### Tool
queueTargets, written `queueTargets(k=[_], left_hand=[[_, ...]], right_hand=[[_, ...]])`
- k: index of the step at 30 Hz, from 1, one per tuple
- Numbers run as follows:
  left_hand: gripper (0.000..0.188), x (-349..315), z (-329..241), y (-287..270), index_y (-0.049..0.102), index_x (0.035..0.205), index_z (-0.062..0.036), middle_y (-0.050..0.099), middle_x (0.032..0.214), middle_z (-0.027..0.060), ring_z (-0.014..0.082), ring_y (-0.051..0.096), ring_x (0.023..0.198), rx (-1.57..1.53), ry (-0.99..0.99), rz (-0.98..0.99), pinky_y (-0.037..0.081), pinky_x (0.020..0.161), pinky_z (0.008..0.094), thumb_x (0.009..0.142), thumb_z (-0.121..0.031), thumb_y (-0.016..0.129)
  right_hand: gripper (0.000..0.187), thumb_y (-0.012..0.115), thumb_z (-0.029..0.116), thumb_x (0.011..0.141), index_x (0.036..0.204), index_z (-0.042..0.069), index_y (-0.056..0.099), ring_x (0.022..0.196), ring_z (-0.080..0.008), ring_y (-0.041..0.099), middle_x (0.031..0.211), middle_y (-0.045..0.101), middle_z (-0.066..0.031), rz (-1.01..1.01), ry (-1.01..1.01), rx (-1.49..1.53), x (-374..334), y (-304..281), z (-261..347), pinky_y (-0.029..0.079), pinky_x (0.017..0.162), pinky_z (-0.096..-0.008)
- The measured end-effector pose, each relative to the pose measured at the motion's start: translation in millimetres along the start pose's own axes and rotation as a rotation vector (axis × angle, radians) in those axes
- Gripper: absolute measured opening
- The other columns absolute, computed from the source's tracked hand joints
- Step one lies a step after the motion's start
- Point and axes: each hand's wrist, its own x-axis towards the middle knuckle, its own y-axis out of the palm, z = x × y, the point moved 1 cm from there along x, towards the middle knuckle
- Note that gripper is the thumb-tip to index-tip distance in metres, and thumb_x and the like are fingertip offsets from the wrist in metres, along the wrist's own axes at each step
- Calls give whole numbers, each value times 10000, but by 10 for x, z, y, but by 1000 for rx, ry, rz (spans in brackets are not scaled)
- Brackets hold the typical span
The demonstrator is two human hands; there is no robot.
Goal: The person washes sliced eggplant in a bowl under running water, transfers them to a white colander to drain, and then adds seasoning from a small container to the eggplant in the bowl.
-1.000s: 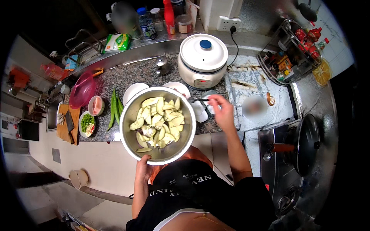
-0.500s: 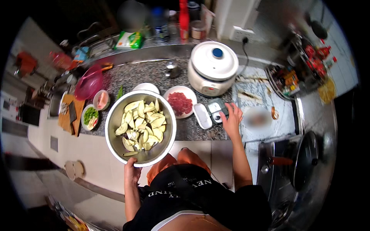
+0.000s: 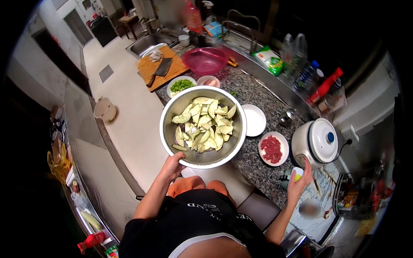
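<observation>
My left hand [image 3: 173, 167] grips the near rim of a large metal bowl [image 3: 165, 144], fingers wrapped under its edge. Inside the bowl lie many pale eggplant wedges [image 3: 206, 124], some with dark skin. At the counter's right, my right hand [image 3: 300, 184] is closed round a small white thing with a yellow-green patch [image 3: 297, 173], whose kind I cannot make out. Right beside it sits a grey-green seasoning box [image 3: 285, 177], partly hidden by the hand. A white plate of sliced red meat [image 3: 272, 148] stands just beyond, near a bare white plate [image 3: 254, 120].
A white electric cooker [image 3: 316, 142] stands beyond my right hand. Farther left are a dish of chopped greens [image 3: 181, 85], a bowl of pale pink meat [image 3: 208, 81], a pink basin [image 3: 205, 60] and a cutting board [image 3: 174, 60] with a cleaver [image 3: 163, 67]. Bottles [image 3: 322, 88] line the ledge.
The view has swung left. My right hand has gone from outstretched fingers at the seasoning box to a closed grip on the small white thing. My left hand keeps hold of the bowl.
</observation>
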Motion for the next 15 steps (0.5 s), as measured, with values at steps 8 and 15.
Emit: queueTargets(k=[8, 15], left_hand=[[246, 234, -674, -1060, 437, 947, 81, 540, 776, 131, 197, 568, 604, -30, 17, -11, 505, 512, 286, 721, -17, 424], [294, 525, -1502, -2010, 424, 999, 40, 536, 786, 96, 134, 543, 559, -12, 63, -45, 438, 412, 234, 709, -8, 431]], right_hand=[[545, 640, 156, 681, 1183, 110, 434, 1128, -309, 337, 1246, 359, -132, 675, -661, 479, 338, 1219, 3058, 271, 947, -382], [726, 673, 434, 599, 1240, 282, 367, 1174, -410, 261, 1333, 245, -131, 858, -1369, 214, -108, 2824, 5157, 224, 948, -524]])
